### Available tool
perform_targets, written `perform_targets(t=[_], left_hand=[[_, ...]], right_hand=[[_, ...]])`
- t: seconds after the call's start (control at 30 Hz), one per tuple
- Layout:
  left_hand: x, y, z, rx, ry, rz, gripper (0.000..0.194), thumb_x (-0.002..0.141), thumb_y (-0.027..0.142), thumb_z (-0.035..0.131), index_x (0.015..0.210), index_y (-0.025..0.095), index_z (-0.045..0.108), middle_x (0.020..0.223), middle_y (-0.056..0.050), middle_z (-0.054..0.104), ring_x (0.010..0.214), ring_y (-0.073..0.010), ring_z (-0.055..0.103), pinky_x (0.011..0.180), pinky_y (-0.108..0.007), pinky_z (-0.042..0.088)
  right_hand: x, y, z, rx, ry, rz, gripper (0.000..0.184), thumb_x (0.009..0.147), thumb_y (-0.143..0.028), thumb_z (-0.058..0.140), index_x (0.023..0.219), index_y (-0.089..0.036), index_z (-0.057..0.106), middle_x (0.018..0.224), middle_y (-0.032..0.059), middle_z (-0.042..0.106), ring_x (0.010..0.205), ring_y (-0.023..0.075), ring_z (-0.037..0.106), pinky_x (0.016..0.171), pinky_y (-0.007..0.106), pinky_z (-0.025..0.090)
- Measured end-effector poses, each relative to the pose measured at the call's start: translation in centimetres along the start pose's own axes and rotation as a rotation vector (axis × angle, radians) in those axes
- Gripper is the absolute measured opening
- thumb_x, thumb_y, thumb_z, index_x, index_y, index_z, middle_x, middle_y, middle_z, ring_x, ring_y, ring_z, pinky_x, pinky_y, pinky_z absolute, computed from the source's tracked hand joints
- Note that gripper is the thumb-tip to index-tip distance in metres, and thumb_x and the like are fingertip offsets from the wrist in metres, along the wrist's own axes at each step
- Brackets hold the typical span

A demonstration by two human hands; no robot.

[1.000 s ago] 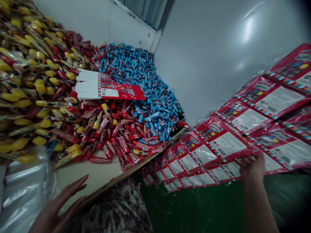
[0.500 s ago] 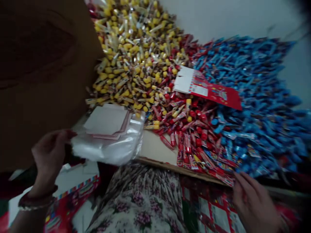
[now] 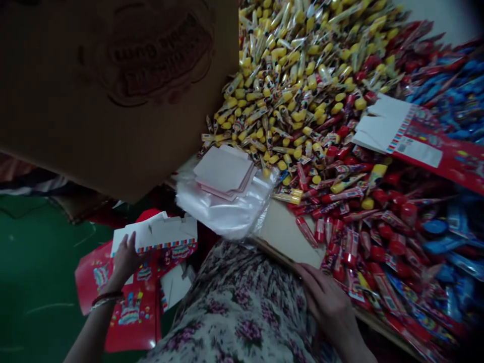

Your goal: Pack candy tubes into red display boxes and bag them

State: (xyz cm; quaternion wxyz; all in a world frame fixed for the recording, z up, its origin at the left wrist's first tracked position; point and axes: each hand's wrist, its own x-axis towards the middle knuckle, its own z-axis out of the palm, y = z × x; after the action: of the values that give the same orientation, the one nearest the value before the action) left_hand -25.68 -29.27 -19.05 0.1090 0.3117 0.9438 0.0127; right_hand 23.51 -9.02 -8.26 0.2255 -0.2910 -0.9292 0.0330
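My left hand is low on the left, its fingers apart over the white flap of a flattened red-and-white printed carton. Its fingertips seem to touch the flap. More red cartons lie beneath it. My right hand rests on the table's front edge, fingers stretched out and holding nothing. Just beyond it lie red-capped wrapped candy tubes. A stack of pale pink cards sits on clear plastic bags at the table's near left corner.
A large brown cardboard box looms at upper left. Heaps of yellow-capped tubes and blue packets cover the table. A flat red carton lies on the heap at right. The floor is green.
The view has swung left and down. My left hand has gone from beside the plastic bags down to the cartons. My right hand has moved left along the table edge, away from the red tubes.
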Motion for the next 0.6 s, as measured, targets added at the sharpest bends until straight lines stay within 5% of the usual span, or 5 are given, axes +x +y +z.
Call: perform_targets(t=[0.1, 0.23, 0.33, 0.43, 0.6], left_hand=[[-0.9, 2.7, 0.2, -0.138, 0.041, 0.200, 0.081, 0.076, 0.064, 0.047, 0.138, 0.013, 0.039, 0.147, -0.023, 0.031, 0.135, -0.0437, 0.028, 0.103, -0.062, 0.029], [0.3, 12.7, -2.5, -0.529, 0.255, 0.498, 0.044, 0.087, 0.048, 0.047, 0.123, 0.023, 0.053, 0.131, -0.012, 0.053, 0.118, -0.0288, 0.054, 0.093, -0.043, 0.048], [2.1, 22.6, -5.5, -0.756, 0.320, 0.785, 0.031, 0.088, 0.039, 0.051, 0.112, 0.022, 0.060, 0.115, -0.009, 0.063, 0.107, -0.0236, 0.060, 0.092, -0.037, 0.050], [2.7, 32.4, -8.0, -0.865, 0.189, 1.102, 0.025, 0.090, 0.033, 0.050, 0.107, 0.021, 0.063, 0.108, -0.008, 0.066, 0.100, -0.0203, 0.063, 0.088, -0.034, 0.052], [-0.8, 42.8, -9.8, -0.959, -0.006, 1.491, 0.025, 0.092, 0.022, 0.048, 0.111, 0.024, 0.063, 0.110, -0.008, 0.067, 0.103, -0.0167, 0.063, 0.089, -0.030, 0.051]], right_hand=[[0.4, -0.3, 0.1, 0.018, 0.004, 0.032, 0.033, 0.092, -0.013, 0.043, 0.121, -0.018, 0.059, 0.103, 0.0080, 0.068, 0.091, 0.0166, 0.065, 0.083, 0.028, 0.050], [3.4, 2.2, 1.1, 0.064, 0.101, 0.191, 0.030, 0.091, -0.013, 0.046, 0.116, -0.019, 0.061, 0.104, 0.0076, 0.069, 0.097, 0.0171, 0.064, 0.087, 0.031, 0.051], [7.6, 8.0, 1.3, 0.062, 0.258, 0.424, 0.023, 0.092, -0.023, 0.046, 0.104, -0.019, 0.065, 0.098, 0.0079, 0.070, 0.092, 0.0188, 0.065, 0.084, 0.034, 0.053], [11.9, 15.6, -0.3, -0.119, 0.406, 0.604, 0.034, 0.091, -0.030, 0.044, 0.112, -0.011, 0.064, 0.111, 0.0157, 0.066, 0.109, 0.0260, 0.058, 0.096, 0.044, 0.045], [17.0, 25.3, -4.0, -0.482, 0.119, 0.822, 0.056, 0.093, -0.024, 0.042, 0.144, -0.003, 0.030, 0.151, 0.0261, 0.023, 0.140, 0.0383, 0.017, 0.108, 0.061, 0.022]])
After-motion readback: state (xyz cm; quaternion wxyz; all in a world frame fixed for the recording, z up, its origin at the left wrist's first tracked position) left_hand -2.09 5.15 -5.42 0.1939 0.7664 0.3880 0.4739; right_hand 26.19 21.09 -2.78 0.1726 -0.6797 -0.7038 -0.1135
